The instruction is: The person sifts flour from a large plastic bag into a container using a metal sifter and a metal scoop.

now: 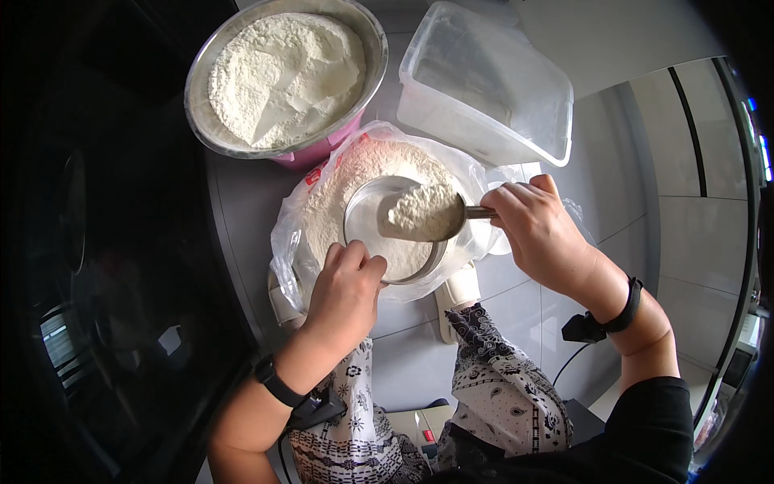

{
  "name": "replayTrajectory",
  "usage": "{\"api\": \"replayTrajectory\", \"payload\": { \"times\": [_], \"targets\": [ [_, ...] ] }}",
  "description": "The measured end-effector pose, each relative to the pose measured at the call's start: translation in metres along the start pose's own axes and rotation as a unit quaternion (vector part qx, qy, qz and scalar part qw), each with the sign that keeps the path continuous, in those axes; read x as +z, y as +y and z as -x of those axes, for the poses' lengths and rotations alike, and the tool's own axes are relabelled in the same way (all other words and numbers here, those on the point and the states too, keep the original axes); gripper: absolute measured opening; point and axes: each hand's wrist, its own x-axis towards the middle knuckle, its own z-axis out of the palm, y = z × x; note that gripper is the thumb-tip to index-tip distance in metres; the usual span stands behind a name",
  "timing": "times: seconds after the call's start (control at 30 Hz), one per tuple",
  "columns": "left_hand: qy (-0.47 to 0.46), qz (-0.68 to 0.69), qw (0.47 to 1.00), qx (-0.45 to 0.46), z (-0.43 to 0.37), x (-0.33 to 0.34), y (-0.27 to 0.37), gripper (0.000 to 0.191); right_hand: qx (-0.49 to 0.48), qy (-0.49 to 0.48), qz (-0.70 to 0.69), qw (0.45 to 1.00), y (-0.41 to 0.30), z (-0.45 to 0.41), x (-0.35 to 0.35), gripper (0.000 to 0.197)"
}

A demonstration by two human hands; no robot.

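My left hand (351,287) grips the near rim of a round metal sieve (438,257), which is over an open plastic bag (478,175) of pale flour (326,224). In my right hand (532,227) is the handle of a metal scoop (461,221). A heap of flour (423,209) fills the scoop, which is above the sieve, level or nearly so. Some flour shows inside the sieve beneath it. The scoop hides part of the sieve's mesh and its right rim.
A large metal bowl (196,103) of flour stands at the upper left, with a pink container (320,148) under it. A translucent plastic bin (484,130) sits at the upper right. Grey floor tiles (399,357) lie below. A glossy black surface (151,242) borders the left.
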Motion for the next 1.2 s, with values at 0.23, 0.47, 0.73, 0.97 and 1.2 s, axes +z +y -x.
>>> {"api": "replayTrajectory", "payload": {
  "times": [0.23, 0.47, 0.73, 0.97, 1.2],
  "targets": [
    [0.003, -0.011, 1.000, 0.020, -0.001, 0.005, -0.004, 0.012, -0.089, -0.016, 0.068, 0.994, -0.014, -0.012, -0.016, 0.010],
    [-0.017, -0.002, 1.000, 0.021, 0.000, 0.009, -0.007, 0.009, -0.140, -0.115, 0.130, 0.975, -0.043, -0.034, -0.045, 0.010],
    [0.018, 0.008, 1.000, 0.010, 0.001, 0.013, -0.008, 0.009, -0.193, -0.194, 0.192, 0.942, -0.068, -0.063, -0.065, 0.008],
    [0.071, 0.021, 0.997, 0.021, -0.002, 0.017, -0.009, 0.006, -0.152, -0.166, 0.261, 0.939, -0.056, -0.060, -0.078, 0.011],
    [0.017, 0.022, 1.000, -0.008, 0.001, 0.004, -0.010, 0.011, -0.127, 0.156, 0.181, 0.963, -0.019, -0.080, -0.120, 0.008]
  ]
}}
